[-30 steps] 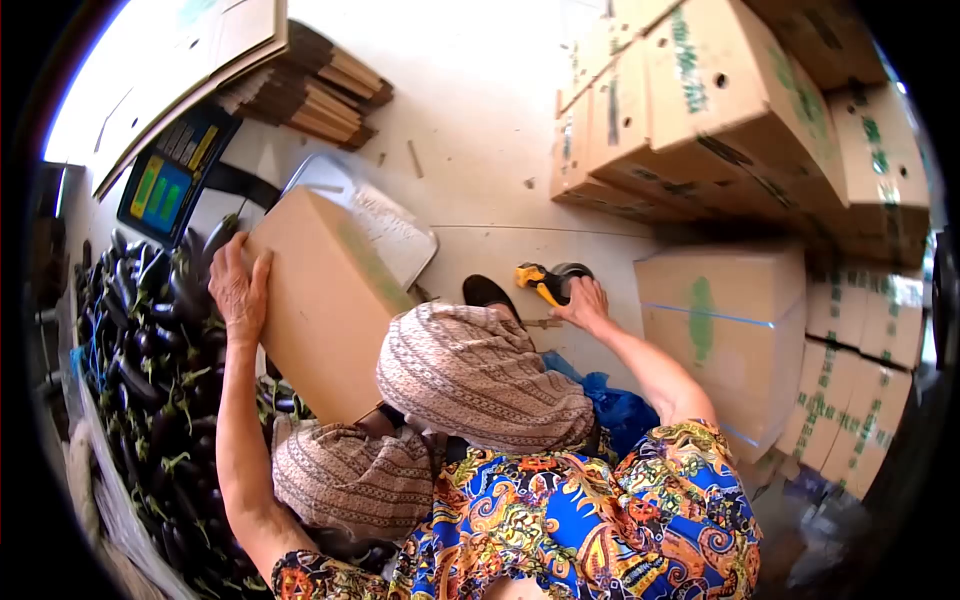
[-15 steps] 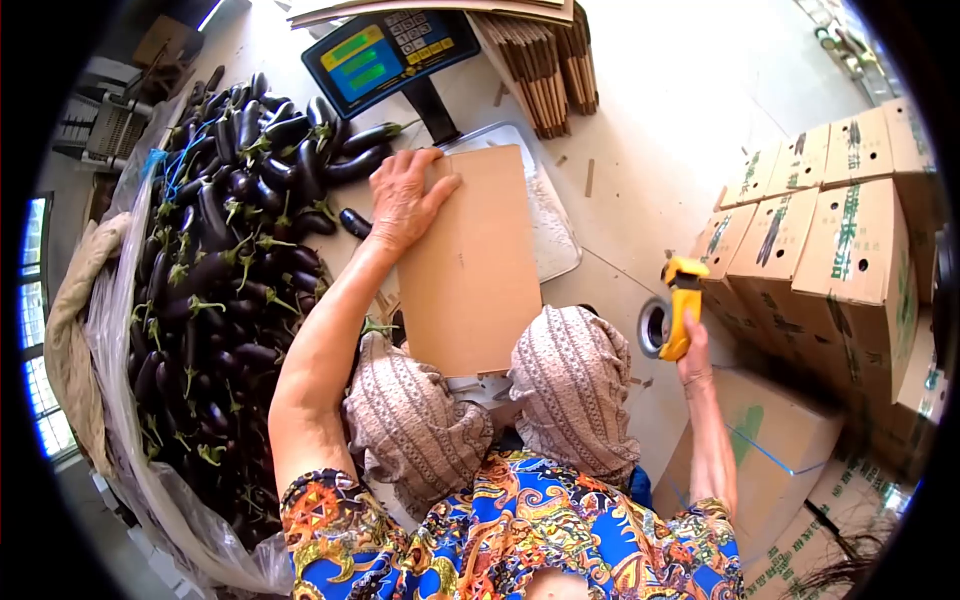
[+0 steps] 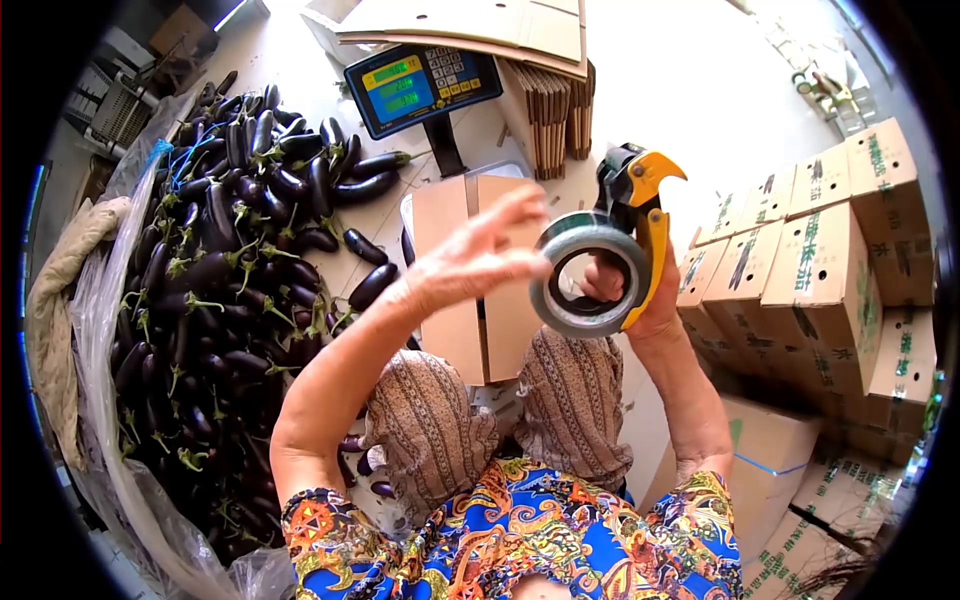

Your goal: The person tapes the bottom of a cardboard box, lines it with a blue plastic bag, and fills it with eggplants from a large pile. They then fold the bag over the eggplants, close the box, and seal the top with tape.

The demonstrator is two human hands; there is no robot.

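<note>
My right hand (image 3: pixel 640 290) is wrapped round a yellow and black tape dispenser (image 3: pixel 655 245), raised in front of me, with its large tape roll (image 3: pixel 585 275) facing left. Just left of the roll hovers my left hand (image 3: pixel 480 255), its fingers apart and slightly blurred, holding nothing. Below both hands a cardboard box (image 3: pixel 450 345) lies between my knees and the scale, its two top flaps nearly meeting along a dark seam. Whether the left fingertips touch the tape cannot be made out.
Many eggplants (image 3: pixel 210 290) are heaped at the left on plastic sheeting. A scale display (image 3: pixel 420 90) stands beyond the box, beside folded cardboard (image 3: pixel 540 115). Printed cartons (image 3: pixel 820 280) are stacked at the right, and another box (image 3: pixel 760 460) lies nearer me.
My left hand has left the box and moved right toward the tape roll. My right hand has brought the dispenser up and inward. The box top now shows a central seam.
</note>
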